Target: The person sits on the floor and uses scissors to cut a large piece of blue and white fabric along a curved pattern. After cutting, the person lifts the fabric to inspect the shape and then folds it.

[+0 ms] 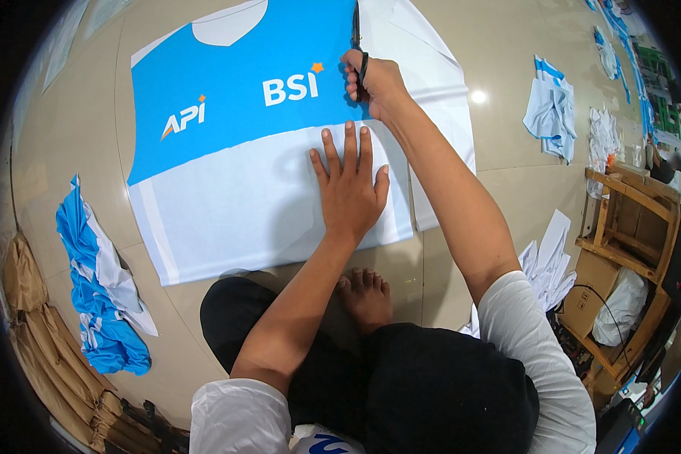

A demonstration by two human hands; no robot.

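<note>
A large piece of printed fabric (pixel 227 163), blue above and white below, lies spread on the tiled floor. My right hand (pixel 378 83) grips a pair of scissors (pixel 362 72) with dark handles at the right edge of the blue area; the blades point away from me along that edge. White fabric (pixel 424 83) lies to the right of the scissors, parted from the printed piece by a gap lower down. My left hand (pixel 349 189) rests flat on the white lower part, fingers spread and pointing away from me.
Crumpled blue and white cloth (pixel 106 295) lies on the floor at left, near brown wrapped bundles (pixel 45 340). At right are another folded cloth piece (pixel 552 110), white scraps (pixel 545 261) and a wooden stool (pixel 635 219) beside a cardboard box (pixel 587 291). My bare foot (pixel 367 299) is close to the fabric's near edge.
</note>
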